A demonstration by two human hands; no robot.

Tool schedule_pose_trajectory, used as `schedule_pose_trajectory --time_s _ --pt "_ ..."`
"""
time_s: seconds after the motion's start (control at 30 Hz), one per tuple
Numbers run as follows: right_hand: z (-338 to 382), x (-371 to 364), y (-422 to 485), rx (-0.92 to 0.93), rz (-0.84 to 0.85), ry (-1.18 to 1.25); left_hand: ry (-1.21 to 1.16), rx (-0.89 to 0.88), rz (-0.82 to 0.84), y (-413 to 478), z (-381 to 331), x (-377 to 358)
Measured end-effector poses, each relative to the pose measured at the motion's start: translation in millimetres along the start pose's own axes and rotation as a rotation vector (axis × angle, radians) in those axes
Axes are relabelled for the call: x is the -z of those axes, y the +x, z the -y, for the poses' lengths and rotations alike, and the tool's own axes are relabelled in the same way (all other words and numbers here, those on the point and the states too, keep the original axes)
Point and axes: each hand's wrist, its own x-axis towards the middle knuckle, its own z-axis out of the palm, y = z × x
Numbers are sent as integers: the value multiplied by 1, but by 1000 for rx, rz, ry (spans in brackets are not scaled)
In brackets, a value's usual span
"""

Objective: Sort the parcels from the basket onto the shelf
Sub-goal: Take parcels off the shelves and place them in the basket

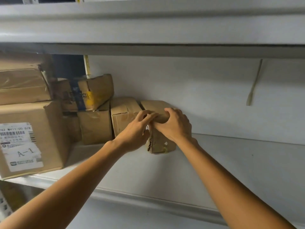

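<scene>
A small brown cardboard parcel (160,143) stands on the white shelf board (231,162), against the back wall and at the right end of a row of boxes. My right hand (175,124) curls over its top front edge and grips it. My left hand (134,133) holds the parcel's left front side, fingers bent round the upper corner. The parcel's lower front edge is frayed. The basket is out of view.
Left of the parcel stand similar boxes (123,113), (94,126), with a taped box (95,91) stacked on them. A large box labelled A-1 (31,138) sits at the shelf's left front, another box (23,80) on top. A higher shelf (148,27) hangs close above.
</scene>
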Motion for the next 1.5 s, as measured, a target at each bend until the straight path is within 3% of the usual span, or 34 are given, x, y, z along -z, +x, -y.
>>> schedule_pose_trajectory --time_s 0.27,0.53,0.77,0.9,1.0,1.1,1.27,1.37,1.5 --pt "11 13 -21 -146 -54 -54 -155 -78 114 -3 8 2" --pt "-3 42 -68 -181 -134 16 -312 -127 70 -23 -1 -19" --pt "-22 60 -117 -169 -307 143 -418 -32 -33 -20 -23 -31" --pt "-38 71 -125 -154 -320 239 -439 30 -41 -11 -32 -35" --pt "-57 79 -132 -178 -347 295 -543 168 -7 -6 -35 -34" --pt "-65 76 -138 -244 -265 440 -752 243 21 -10 -48 -38" --pt "-79 66 -147 -273 -222 524 -632 253 -90 -23 -65 -49" --pt "-93 63 -156 -297 -191 517 -680 359 -96 -33 -73 -52" --pt "-100 67 -167 -315 -176 554 -761 336 -163 -42 -82 -49"
